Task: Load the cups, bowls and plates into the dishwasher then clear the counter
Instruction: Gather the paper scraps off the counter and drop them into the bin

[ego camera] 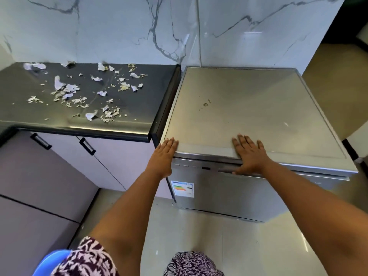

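Observation:
A silver freestanding dishwasher [249,108] stands to the right of a dark counter [127,124], its door shut. My left hand [164,154] lies with straight fingers against the dishwasher's front left corner. My right hand [249,154] rests flat on the top's front edge, with the thumb down at the door handle [225,169]. Several torn paper scraps and peelings [69,90] are scattered over the counter. No cups, bowls or plates are in view.
A marble wall [139,30] runs behind the counter and dishwasher. Pale cabinet doors with black handles [87,146] sit below the counter. A blue object [49,261] shows at the bottom left edge. Glossy floor tiles [239,246] lie in front of the dishwasher.

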